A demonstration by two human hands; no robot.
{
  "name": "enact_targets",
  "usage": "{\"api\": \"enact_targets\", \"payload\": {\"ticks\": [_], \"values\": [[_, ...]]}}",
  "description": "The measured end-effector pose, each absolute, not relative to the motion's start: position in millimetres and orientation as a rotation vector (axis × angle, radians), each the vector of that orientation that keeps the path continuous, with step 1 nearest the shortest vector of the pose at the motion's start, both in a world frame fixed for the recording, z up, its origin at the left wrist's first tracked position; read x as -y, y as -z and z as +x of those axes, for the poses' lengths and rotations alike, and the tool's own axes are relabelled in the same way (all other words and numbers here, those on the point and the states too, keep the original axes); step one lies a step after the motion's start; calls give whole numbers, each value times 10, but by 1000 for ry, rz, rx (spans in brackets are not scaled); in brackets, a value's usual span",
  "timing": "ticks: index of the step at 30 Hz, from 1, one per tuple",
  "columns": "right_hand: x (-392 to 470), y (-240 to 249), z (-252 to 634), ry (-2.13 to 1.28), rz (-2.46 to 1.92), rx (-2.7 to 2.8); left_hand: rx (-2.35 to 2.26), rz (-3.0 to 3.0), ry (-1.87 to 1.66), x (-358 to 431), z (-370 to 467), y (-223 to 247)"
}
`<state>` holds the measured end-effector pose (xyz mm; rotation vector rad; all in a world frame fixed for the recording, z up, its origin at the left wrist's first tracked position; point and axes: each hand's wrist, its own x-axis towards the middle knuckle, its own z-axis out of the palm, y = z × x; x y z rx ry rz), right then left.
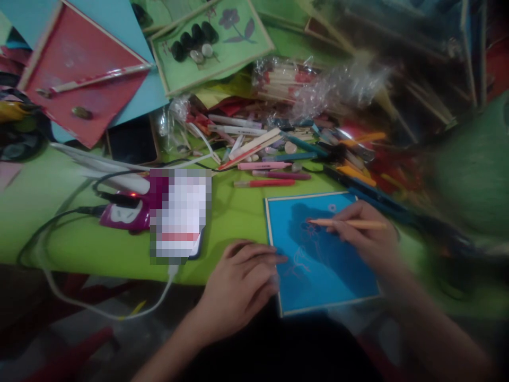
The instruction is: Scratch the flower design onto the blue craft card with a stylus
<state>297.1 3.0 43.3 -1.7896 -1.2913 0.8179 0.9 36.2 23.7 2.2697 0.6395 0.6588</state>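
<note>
Loosely spread, left hand crosses the board's edge; right hand pinches orange pen.

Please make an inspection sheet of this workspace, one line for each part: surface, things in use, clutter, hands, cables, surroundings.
Surface: green table, crowded toward the back.
Things in use: blue panel with line drawing; orange pen, tip at the drawing.
Clutter: pens, plastic wrap, red panel, green panel with stones.
Hands: right hand holds the orange pen; left hand at the blue panel's left edge.
Cables: white cable hangs below table edge; black cable plugged into purple power strip.
Surroundings: dim, too blurred to identify.
</note>
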Motion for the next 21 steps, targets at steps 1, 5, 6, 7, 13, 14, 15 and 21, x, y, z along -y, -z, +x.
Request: {"api": "enact_targets", "payload": {"ticks": [1,5,6,7,13,14,15,21], "values": [[-34,-436,2970,-808,-1783,1284,-641,2267,-659,-362,8,-238],[-39,-434,2977,-791,-1742,1270,-646,2263,-647,-368,6,-253],[-37,-431,2981,-798,-1741,1277,-647,2263,-644,-369,7,-257],[-34,-427,2983,-807,-1746,1286,-649,2263,-643,-370,7,-259],[-27,-418,2984,-812,-1756,1309,-649,2257,-659,-358,8,-239],[-29,-420,2981,-809,-1761,1301,-650,2258,-654,-356,7,-235],[-31,-423,2978,-809,-1769,1293,-651,2257,-649,-354,6,-231],[-45,-446,2959,-801,-1784,1320,-650,2255,-659,-360,0,-234]]}}
